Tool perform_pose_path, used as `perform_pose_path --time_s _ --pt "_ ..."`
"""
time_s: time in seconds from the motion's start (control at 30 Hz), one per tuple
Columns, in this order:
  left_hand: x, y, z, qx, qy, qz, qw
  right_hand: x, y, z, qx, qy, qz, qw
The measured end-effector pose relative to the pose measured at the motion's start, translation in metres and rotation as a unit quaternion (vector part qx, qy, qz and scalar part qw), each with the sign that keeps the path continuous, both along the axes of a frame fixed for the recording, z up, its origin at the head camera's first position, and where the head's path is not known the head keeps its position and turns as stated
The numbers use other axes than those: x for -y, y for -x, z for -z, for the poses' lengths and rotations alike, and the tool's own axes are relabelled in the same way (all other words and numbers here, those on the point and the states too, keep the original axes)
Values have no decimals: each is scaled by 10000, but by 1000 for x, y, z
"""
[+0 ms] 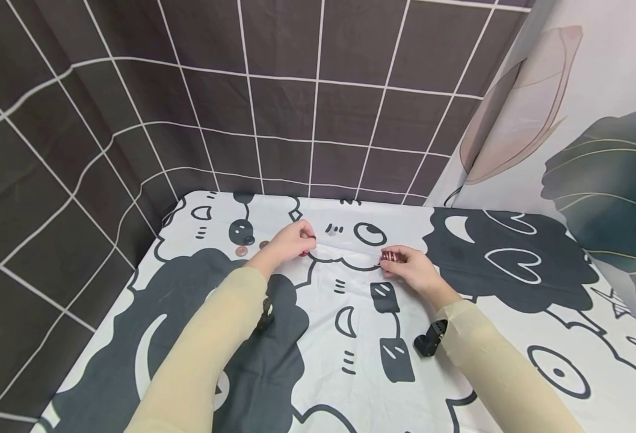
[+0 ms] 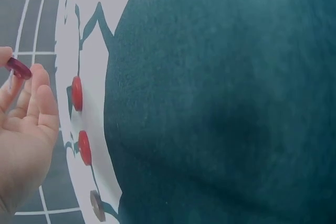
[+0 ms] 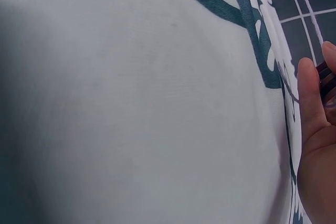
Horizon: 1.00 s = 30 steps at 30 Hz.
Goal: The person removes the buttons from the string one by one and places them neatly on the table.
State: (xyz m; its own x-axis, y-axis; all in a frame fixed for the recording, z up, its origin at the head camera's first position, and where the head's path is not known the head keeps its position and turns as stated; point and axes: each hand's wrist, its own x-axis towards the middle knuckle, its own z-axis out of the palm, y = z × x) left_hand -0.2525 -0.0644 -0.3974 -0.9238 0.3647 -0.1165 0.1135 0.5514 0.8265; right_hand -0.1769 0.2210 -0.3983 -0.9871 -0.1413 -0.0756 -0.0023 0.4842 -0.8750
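My left hand (image 1: 290, 242) is over the far middle of the patterned cloth, pinching a dark red disc (image 2: 19, 68) between thumb and fingertips. A short pale strand hangs at that disc in the left wrist view. To the right, my right hand (image 1: 412, 267) holds a stack of dark red discs (image 1: 392, 257) with light gaps between them. A thin pale strand (image 1: 348, 251) stretches between the two hands. Near the left hand, red discs (image 2: 84, 148) and a brownish disc (image 2: 97, 205) lie on the cloth. Part of the stack is hidden by the right fingers.
The black-and-white cartoon cloth (image 1: 323, 319) covers the table. A dark grid curtain (image 1: 280, 108) hangs behind and at left, and a leaf-print curtain (image 1: 610, 150) at right. Pinkish discs (image 1: 241, 251) show left of the left hand.
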Motion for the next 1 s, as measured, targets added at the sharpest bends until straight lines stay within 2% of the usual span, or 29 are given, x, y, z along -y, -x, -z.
perform_pose_path --time_s 0.17,0.27,0.57,1.0 --pt "5 0 0 -66 52 -40 10000 -8 11 19 51 19 39 10000" --pt "8 0 -1 -110 87 -101 9999 -9 12 23 -5 -123 75 9999" --pt "18 1 -2 -136 64 -200 9997 -9 13 25 -43 -169 84 9998" --pt "39 7 2 -77 101 -391 9992 -7 15 26 -9 -195 70 9998"
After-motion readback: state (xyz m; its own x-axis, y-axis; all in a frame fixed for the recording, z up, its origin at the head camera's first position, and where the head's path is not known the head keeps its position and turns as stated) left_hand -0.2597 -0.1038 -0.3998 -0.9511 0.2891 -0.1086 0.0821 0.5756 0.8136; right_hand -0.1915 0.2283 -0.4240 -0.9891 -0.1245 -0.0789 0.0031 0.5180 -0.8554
